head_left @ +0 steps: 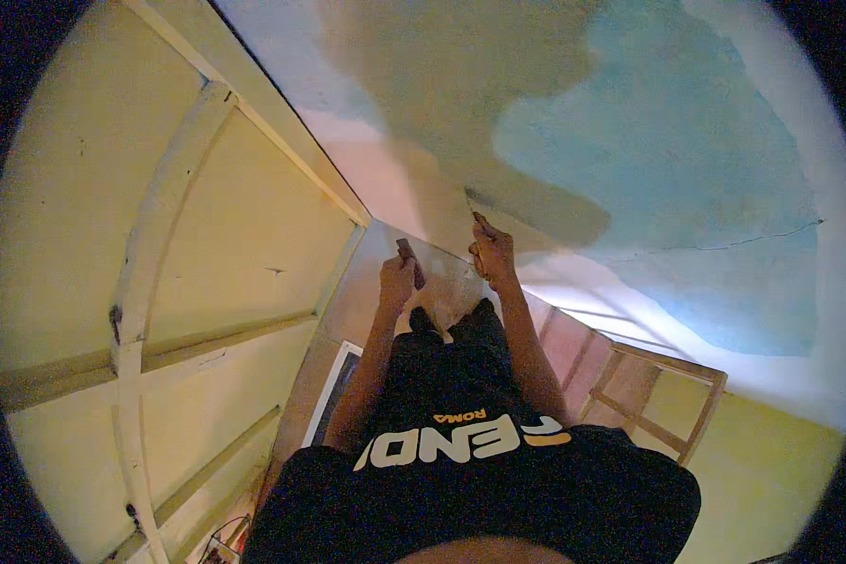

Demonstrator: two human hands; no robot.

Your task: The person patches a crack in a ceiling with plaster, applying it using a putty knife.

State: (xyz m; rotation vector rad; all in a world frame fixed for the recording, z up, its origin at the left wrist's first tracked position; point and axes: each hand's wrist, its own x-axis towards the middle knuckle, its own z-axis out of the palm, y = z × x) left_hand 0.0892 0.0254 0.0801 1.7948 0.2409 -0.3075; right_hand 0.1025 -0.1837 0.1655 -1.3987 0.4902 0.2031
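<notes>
My right hand (494, 254) is closed around the handle of what looks like a putty knife (472, 198). Its thin dark blade edge meets the painted wall (573, 122), which carries pale blue and whitish patches. My shadow falls over the wall around the blade. Lower and to the left, my left hand (398, 279) grips a flat, oblong, reddish-brown piece (411, 261), held apart from the wall. Its exact kind is too small and dim to make out.
On the left runs a yellow panelled wall (75, 188) with wooden battens (183, 169). A thin crack (761, 236) crosses the painted wall at right. An open wooden frame (649, 428) stands at lower right. A white-edged frame (334, 385) lies beside my left forearm.
</notes>
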